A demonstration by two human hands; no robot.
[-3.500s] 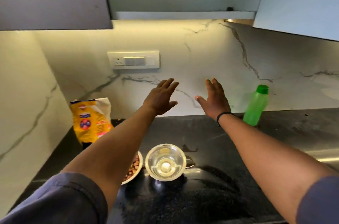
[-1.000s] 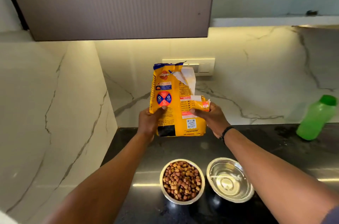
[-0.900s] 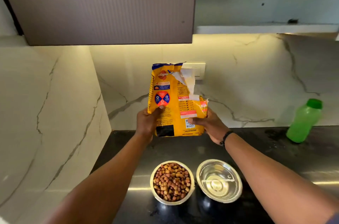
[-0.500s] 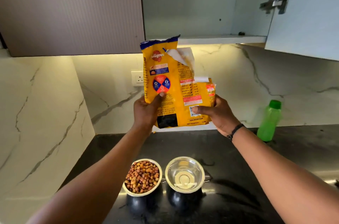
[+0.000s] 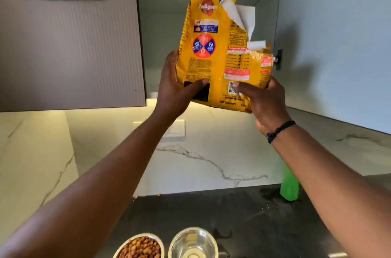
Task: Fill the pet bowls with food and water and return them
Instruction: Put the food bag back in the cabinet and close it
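A yellow pet food bag [image 5: 213,50] with a torn top corner is held upright in front of the open wall cupboard [image 5: 165,31]. My left hand [image 5: 175,88] grips its lower left edge and my right hand [image 5: 260,99] grips its lower right corner. Below, on the black counter [image 5: 243,215], a steel bowl of brown kibble [image 5: 140,247] stands at the frame's bottom edge, with a steel bowl of water [image 5: 193,244] just to its right.
A green bottle [image 5: 289,185] stands at the back right of the counter, partly behind my right forearm. The cupboard's open door [image 5: 338,42] hangs at right. A shut cupboard door labelled WS 19 [image 5: 63,35] is at left. Stray kibble [image 5: 158,195] lies by the backsplash.
Both hands took the food bag from the counter's left corner and lifted it up and to the right, from counter height to the level of the open cupboard.
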